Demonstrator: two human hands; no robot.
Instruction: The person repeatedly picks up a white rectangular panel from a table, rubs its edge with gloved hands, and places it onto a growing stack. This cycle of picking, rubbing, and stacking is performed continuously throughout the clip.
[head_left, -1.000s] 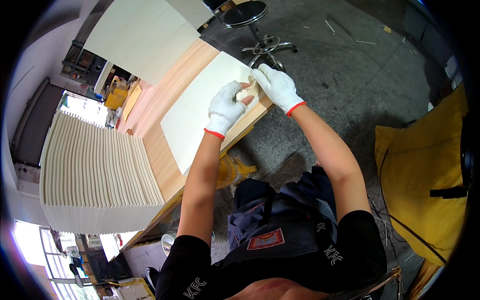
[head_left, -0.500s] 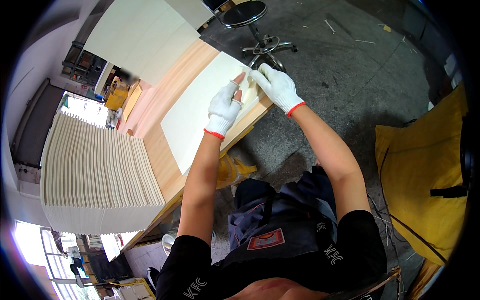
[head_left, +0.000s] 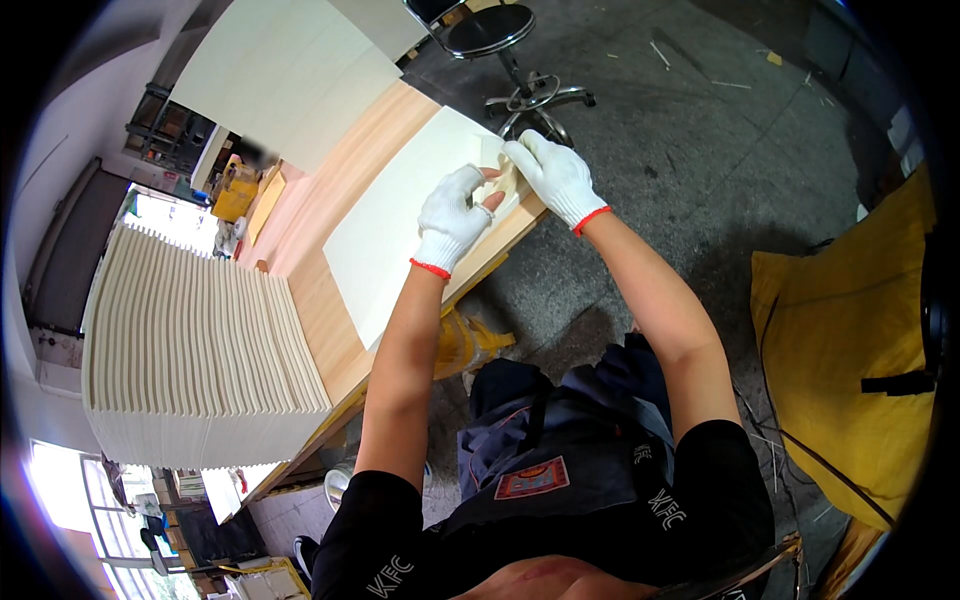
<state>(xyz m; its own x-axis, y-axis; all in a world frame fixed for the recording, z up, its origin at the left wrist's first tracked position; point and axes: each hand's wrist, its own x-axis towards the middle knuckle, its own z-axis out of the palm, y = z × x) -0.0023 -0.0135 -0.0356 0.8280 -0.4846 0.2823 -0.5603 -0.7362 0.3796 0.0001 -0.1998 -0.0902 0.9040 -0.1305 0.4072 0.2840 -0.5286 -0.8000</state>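
Observation:
A white flat panel (head_left: 385, 240) lies on the wooden workbench (head_left: 330, 305). At its near right corner is a pale, yellowish, crumpled film-like piece (head_left: 509, 184), whose exact kind I cannot make out. My right hand (head_left: 558, 180), in a white knitted glove with a red cuff, has its fingertips pinched at the far end of that piece. My left hand (head_left: 455, 215) wears a matching glove, with thumb and forefinger tips bare. It rests over the panel, thumb and forefinger bent but apart, right beside the pale piece.
A long row of white panels (head_left: 200, 340) stands on edge at the bench's left. Another large pale board (head_left: 290, 80) lies at the far end. Beyond the bench is a black stool (head_left: 490, 30); a yellow cloth cover (head_left: 840, 350) hangs at the right.
My left forefinger has drawn back from its outstretched position and bent, and the thumb has moved right toward the pale piece. My right hand has shifted very slightly.

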